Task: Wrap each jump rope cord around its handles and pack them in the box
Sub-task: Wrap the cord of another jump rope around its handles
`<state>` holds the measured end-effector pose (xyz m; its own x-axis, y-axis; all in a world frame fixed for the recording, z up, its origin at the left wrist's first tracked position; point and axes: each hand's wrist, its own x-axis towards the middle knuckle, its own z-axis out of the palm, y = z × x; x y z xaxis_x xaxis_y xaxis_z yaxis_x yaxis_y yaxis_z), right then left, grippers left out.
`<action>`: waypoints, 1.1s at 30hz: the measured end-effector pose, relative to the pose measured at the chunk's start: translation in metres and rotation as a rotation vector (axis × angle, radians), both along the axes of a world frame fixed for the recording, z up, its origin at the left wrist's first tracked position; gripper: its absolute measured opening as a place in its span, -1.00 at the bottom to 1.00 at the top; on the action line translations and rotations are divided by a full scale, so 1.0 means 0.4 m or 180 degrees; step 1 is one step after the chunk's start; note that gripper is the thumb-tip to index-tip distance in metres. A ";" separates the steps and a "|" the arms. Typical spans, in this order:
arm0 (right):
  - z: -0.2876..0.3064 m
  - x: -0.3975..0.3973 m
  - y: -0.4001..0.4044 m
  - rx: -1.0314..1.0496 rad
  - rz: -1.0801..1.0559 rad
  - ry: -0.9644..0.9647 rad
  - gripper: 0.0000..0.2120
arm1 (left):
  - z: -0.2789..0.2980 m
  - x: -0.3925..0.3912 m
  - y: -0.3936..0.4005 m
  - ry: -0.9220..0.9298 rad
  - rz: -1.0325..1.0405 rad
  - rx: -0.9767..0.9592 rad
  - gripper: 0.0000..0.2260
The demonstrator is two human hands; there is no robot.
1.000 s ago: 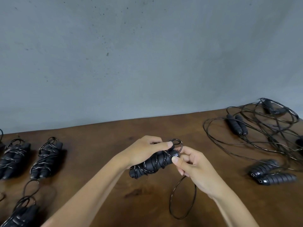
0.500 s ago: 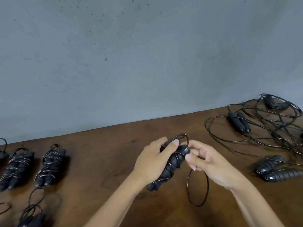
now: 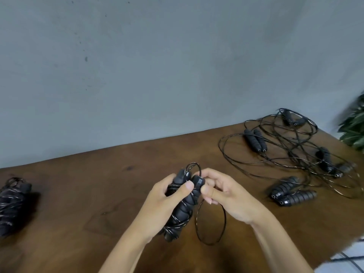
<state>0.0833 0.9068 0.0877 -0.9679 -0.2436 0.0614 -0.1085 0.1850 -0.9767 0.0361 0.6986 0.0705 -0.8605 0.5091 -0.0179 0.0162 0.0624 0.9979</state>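
My left hand (image 3: 164,201) grips a pair of black jump rope handles (image 3: 183,208) with cord wound round them, held nearly upright above the brown table (image 3: 98,194). My right hand (image 3: 226,196) pinches the cord at the top end of the handles. A loose loop of cord (image 3: 210,223) hangs below my right hand, and a small loop sticks up above the handles. A wrapped jump rope bundle (image 3: 12,203) lies at the far left. No box is in view.
Several unwrapped jump ropes (image 3: 291,154) lie tangled on the right of the table, with two ribbed handles (image 3: 291,194) nearest me. A grey wall stands behind the table. A green plant (image 3: 354,125) is at the right edge, and pale floor shows at the lower right.
The handles have turned from lying sideways to nearly upright in my left hand. The view has shifted right, so only one wrapped bundle shows at the left.
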 end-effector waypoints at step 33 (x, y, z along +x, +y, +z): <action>0.132 -0.264 0.143 0.5732 0.3163 0.0895 -0.80 | 0.066 -0.032 0.172 0.0811 -0.0961 -0.1651 -0.58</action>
<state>-0.0223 0.9641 0.1403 -0.5079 -0.5037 -0.6988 -0.8315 0.4986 0.2449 0.0235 0.7674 0.0968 -0.6908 0.7092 -0.1407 0.3405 0.4907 0.8021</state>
